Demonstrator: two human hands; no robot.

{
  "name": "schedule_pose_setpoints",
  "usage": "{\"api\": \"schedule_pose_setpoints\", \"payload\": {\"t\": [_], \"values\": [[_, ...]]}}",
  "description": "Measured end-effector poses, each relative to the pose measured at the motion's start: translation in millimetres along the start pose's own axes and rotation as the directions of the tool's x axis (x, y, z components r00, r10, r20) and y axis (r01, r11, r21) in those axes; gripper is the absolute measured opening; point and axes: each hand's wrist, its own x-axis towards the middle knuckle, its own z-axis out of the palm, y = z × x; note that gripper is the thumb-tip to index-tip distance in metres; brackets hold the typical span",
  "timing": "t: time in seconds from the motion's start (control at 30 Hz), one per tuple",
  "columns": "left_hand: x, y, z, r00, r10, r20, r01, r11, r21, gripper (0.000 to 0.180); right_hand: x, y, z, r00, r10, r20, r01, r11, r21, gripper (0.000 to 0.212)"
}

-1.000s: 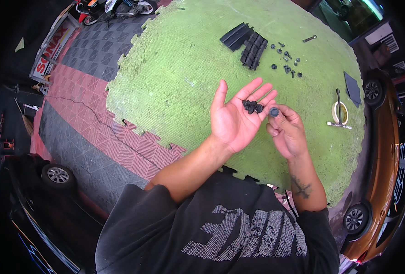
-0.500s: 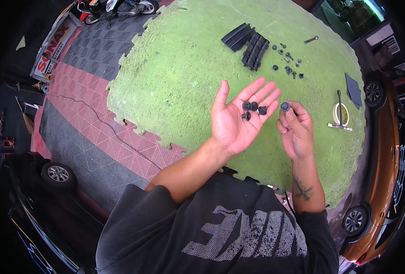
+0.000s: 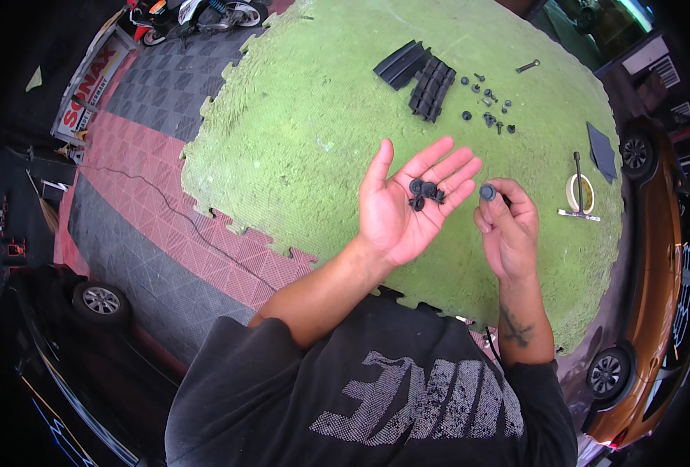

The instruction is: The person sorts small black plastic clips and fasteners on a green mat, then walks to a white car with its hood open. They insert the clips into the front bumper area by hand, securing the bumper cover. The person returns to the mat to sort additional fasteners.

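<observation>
My left hand is palm up with its fingers stretched out. A small cluster of black plastic push clips rests loose on that palm, near the base of the fingers. Just to the right, my right hand pinches one more black push clip between thumb and fingers, its round head showing. The two hands are close but apart, both held above a green textured mat. Part of the pinched clip is hidden by the fingers.
Beyond my hands lie ribbed black plastic pieces and several loose clips and screws. A small wrench is farther back. To the right are a tape roll, a T-handle tool and a dark sheet. Cars flank the mat.
The clips on my left palm have shifted into a tighter bunch. My right hand has moved slightly down and to the right, still pinching its clip.
</observation>
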Motion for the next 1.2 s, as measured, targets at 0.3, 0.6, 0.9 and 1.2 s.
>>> {"api": "schedule_pose_setpoints", "payload": {"t": [0.3, 0.6, 0.9, 1.2], "values": [[-2, 5, -2, 0.988, -0.086, -0.127, 0.086, 0.996, -0.008, 0.06, -14, -4, 16, 0.982, -0.188, 0.036, 0.188, 0.909, -0.371, 0.012], [4, 6, -17, 0.972, -0.221, -0.083, 0.22, 0.975, -0.018, 0.041, -21, -2, 18, 0.982, -0.184, 0.032, 0.183, 0.913, -0.365, 0.013], [3, -7, -4, 0.946, 0.072, -0.318, 0.1, 0.864, 0.493, 0.071, -22, -3, 14, 0.984, -0.176, -0.038, 0.153, 0.929, -0.336, 0.012], [-4, -14, 2, 0.979, 0.168, -0.117, -0.016, 0.634, 0.774, 0.091, -25, -1, 9, 0.985, -0.171, -0.017, 0.149, 0.897, -0.416, 0.013]]}}
